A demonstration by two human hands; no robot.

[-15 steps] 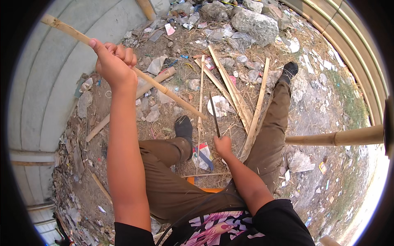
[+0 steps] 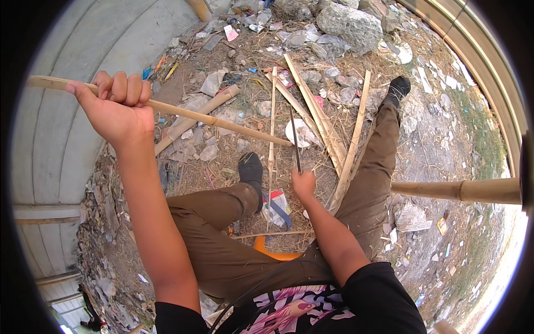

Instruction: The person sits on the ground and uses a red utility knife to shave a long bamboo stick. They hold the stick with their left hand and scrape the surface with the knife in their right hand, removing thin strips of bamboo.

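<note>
Outdoor yard, prob. rough worksite: littered dirt ground [image 2: 434, 139], rocks [image 2: 350, 25], split bamboo strips [image 2: 317, 111].

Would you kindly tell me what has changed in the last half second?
Little: the left hand and its bamboo stick have shifted slightly. The grip on it is unchanged, and the right hand still holds the dark blade upright. The split bamboo strips lie as before.

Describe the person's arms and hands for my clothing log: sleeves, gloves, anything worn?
Both arms are bare from the short black sleeves down. The left hand and right hand wear no gloves, and no watch, ring or band shows. The shirt front has a pink and white print.
</note>
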